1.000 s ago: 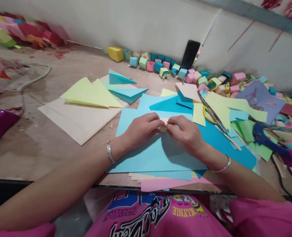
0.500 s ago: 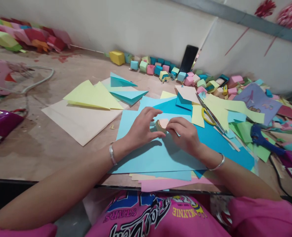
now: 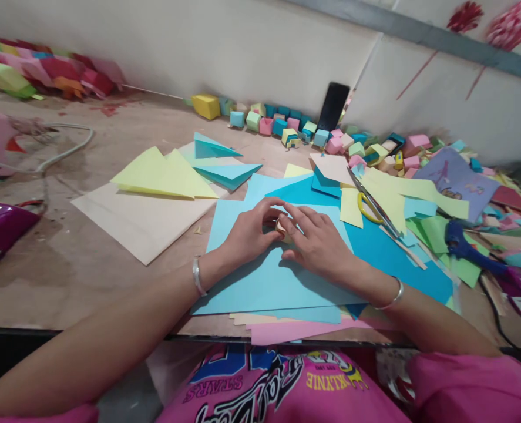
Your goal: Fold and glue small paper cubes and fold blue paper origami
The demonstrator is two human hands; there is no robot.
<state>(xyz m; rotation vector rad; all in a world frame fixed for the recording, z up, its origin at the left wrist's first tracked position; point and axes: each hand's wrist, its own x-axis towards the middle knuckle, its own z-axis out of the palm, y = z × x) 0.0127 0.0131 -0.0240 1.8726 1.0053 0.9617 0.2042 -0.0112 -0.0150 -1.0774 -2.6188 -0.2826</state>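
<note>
Bringing L hand (image 3: 252,230) in to small paper piece (image 3: 280,225), mid-frame above lt.-blue sheet (image 3: 246,288); approx. 0.5 s ago it stood open, clear of piece. L fingers now curl part-closed round it. R hand (image 3: 316,239), pinching then, now fans fingers over it. Firm hold, either hand: can't tell, piece mostly hidden. Judged: work now two-handed.

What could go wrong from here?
1. The small pale paper piece sits between the left hand and right hand; too firm a press might crease it.
2. The scissors lie on loose paper beyond the right hand; a careless reach could meet the blades.
3. The phone stands tilted by the wall; a bump might topple it.
</note>
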